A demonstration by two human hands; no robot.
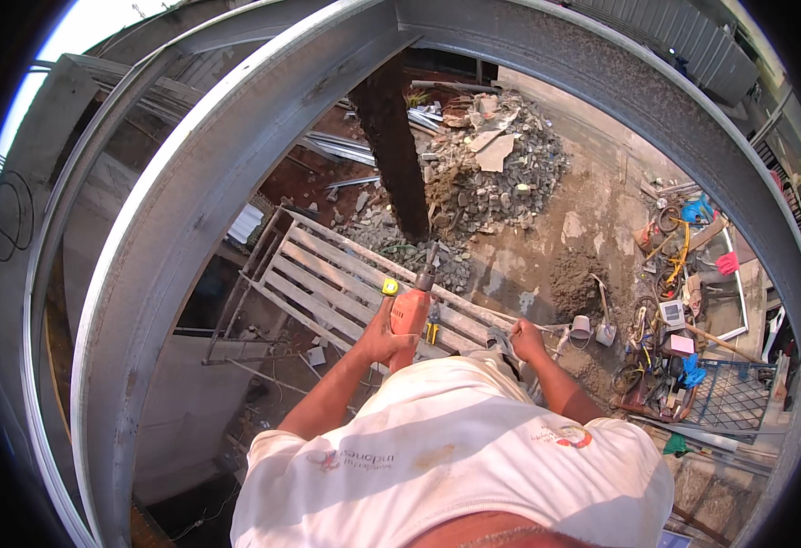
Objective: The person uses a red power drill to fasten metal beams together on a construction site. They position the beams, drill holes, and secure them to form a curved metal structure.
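Note:
I look down from high up over my white shirt. My left hand (380, 340) grips an orange power drill (411, 309) with a yellow knob, its bit pointing away from me toward the ground. My right hand (527, 340) is closed around a thin pale bar (551, 325) that runs off to the right, just beside my grey-clad knee (501, 352). The two hands are about a shirt's width apart. Below them lies a slatted scaffold platform (327, 279).
A broad grey steel beam (190, 210) arcs from lower left over the top to the right edge. Far below are a dark post (393, 146), a rubble pile (496, 169), bare dirt, and at the right cluttered tools, a bicycle and a blue wire crate (734, 393).

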